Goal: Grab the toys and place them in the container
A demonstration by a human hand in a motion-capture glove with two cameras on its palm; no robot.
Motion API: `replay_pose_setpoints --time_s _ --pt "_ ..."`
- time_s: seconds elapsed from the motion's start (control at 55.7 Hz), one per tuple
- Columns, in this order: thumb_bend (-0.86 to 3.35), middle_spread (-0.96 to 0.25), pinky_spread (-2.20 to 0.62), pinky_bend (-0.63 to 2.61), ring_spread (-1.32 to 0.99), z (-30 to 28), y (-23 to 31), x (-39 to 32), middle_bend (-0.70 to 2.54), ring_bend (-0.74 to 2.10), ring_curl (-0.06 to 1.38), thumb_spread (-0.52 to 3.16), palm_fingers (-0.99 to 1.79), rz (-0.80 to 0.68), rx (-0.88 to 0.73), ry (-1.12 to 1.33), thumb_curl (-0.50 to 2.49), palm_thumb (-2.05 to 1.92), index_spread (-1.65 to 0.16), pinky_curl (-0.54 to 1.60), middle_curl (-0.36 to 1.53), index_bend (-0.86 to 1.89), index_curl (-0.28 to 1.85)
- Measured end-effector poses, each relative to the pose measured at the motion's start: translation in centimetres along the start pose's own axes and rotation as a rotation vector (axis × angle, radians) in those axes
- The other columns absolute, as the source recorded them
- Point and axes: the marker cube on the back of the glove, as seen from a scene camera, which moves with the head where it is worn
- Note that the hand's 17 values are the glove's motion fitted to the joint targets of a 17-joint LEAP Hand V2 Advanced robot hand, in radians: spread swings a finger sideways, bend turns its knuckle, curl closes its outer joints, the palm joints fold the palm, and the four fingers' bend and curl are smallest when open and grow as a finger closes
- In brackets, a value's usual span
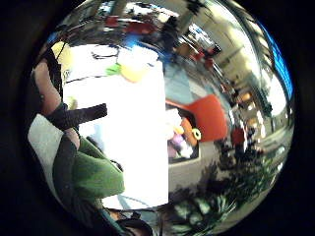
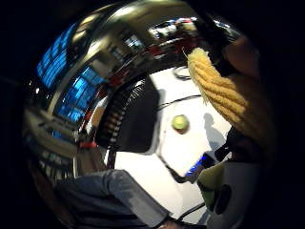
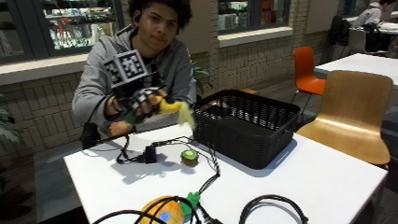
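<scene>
The white worktop (image 3: 323, 175) carries a black basket (image 3: 245, 126) toward its far side. Just beside the basket's near corner sits 1 small kiwi toy (image 3: 189, 157). A pineapple toy (image 3: 167, 210) lies at the near edge. Black cables (image 3: 208, 175) trail across the surface between them.

A white desk (image 3: 323, 172) is seen in the foreground, with black cables (image 3: 205, 163) trailed across it and a small black box (image 3: 150, 154) set among them. A light wooden chair (image 3: 354, 112) is placed beside the desk, and an orange chair (image 3: 306, 70) further back. A brick wall (image 3: 249, 65) with windows is seen behind.
</scene>
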Motion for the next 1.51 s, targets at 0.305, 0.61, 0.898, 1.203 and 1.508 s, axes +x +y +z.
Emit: replay_pose_setpoints --time_s 0.305,0.61,0.898,1.203,1.508 --pt "0.32 -0.27 -0.37 1.49 -0.28 0.6 -7.3 -19.5 0.84 1.64 0.55 1.16 0.63 -0.450 -0.131 -0.199 0.78 0.67 -0.35 0.48 0.79 0.16 0.13" --pt "0.30 -0.30 -0.37 1.51 -0.28 4.7 -8.9 -25.5 0.79 1.65 0.56 1.10 0.62 -0.542 -0.180 -0.173 0.89 0.68 -0.35 0.49 0.90 0.14 0.15" --pt "0.28 -0.33 -0.37 1.53 -0.28 4.0 -9.0 -25.9 0.75 1.67 0.57 1.08 0.60 -0.550 -0.187 -0.174 0.98 0.67 -0.35 0.50 0.99 0.13 0.15" --pt "0.04 -0.22 -0.28 1.62 -0.21 4.5 -8.6 -24.7 0.44 1.47 0.52 1.31 -0.25 -0.577 -0.293 -0.011 0.76 0.18 -0.31 0.52 0.91 0.06 0.08" --pt "-0.03 -0.04 -0.09 1.41 -0.13 2.7 -8.6 -14.4 0.25 1.03 0.33 1.31 -0.10 -0.383 -0.279 -0.073 0.50 -0.03 -0.29 0.39 0.71 0.10 0.12"
